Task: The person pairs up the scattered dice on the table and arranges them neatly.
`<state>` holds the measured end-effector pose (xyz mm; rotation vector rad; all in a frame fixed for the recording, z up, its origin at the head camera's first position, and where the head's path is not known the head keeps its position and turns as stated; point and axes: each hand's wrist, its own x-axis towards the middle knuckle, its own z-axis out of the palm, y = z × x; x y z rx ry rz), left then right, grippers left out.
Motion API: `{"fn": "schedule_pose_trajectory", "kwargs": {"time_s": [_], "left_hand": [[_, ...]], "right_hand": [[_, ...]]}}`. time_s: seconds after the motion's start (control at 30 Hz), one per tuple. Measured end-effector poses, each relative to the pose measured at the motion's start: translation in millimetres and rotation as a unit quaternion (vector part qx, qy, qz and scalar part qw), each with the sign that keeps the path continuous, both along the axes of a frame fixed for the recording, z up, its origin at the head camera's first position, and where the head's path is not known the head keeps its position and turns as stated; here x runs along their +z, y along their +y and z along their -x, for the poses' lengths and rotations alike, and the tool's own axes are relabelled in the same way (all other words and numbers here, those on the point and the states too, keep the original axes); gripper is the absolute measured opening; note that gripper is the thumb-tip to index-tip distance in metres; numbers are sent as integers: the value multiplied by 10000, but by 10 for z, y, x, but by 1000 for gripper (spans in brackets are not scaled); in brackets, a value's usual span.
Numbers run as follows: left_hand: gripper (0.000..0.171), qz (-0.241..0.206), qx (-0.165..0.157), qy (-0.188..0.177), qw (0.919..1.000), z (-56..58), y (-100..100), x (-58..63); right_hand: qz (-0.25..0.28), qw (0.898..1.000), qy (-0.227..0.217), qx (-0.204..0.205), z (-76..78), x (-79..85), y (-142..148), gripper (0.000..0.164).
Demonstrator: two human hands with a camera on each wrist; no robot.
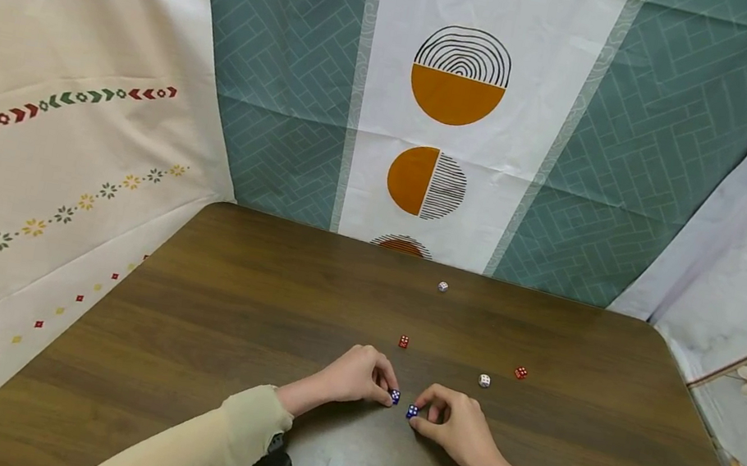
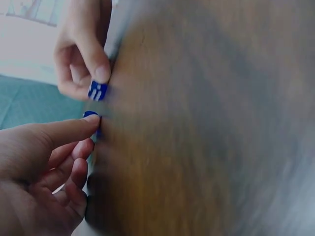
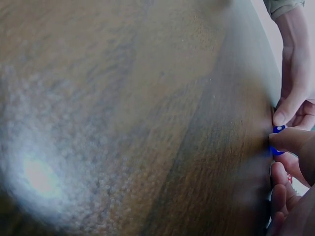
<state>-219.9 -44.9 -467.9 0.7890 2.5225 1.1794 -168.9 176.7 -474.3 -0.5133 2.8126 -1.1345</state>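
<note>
Two blue dice with white pips sit close together near the middle of the table. My left hand [image 1: 361, 376] pinches the left blue die [image 1: 395, 396] between thumb and fingers. The right blue die [image 1: 413, 412] is pinched by my right hand [image 1: 457, 427], its thumb on the near side. A small gap separates the two dice in the head view. In the left wrist view the right hand's die [image 2: 98, 91] shows several pips, while the left thumb covers much of the other die [image 2: 91, 114]. Fingers partly hide both dice in the right wrist view.
Beyond the hands lie a red die [image 1: 403, 342], a white die [image 1: 484, 381] and another red die [image 1: 521, 372]. A second white die [image 1: 442, 287] rests near the far edge of the brown wooden table [image 1: 244, 285]. Patterned cloths [image 1: 283, 67] hang around the table.
</note>
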Motion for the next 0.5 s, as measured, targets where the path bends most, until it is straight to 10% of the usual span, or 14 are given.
{"fn": "schedule_pose_trajectory", "kwargs": {"time_s": [0.5], "left_hand": [[9,77,110,170,9998,-149,121,-7]], "right_hand": [[10,10000,48,-24,-1,-5,-9,16]]}}
